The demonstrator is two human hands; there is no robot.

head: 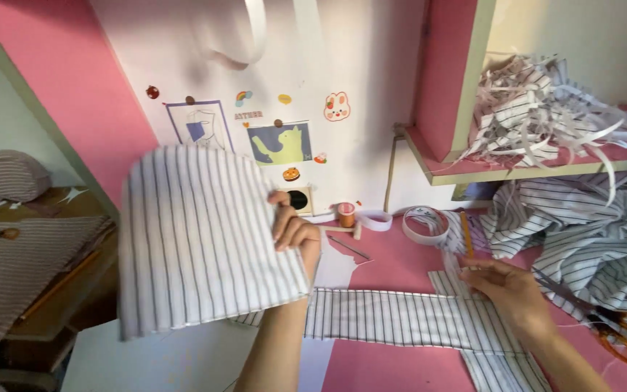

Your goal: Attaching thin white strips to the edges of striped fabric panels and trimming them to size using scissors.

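My left hand holds up a rectangular piece of white fabric with thin dark stripes, gripping its right edge; the piece hangs lifted above the pink table. My right hand rests on a long strip of the same striped fabric lying flat on the table, fingers pinching near where it meets another strip and a yellow pencil.
Orange-handled scissors lie at the right edge. A heap of striped cloth fills the right side; fabric scraps pile on a shelf above. A thread spool and tape roll stand by the stickered wall. A wooden table sits left.
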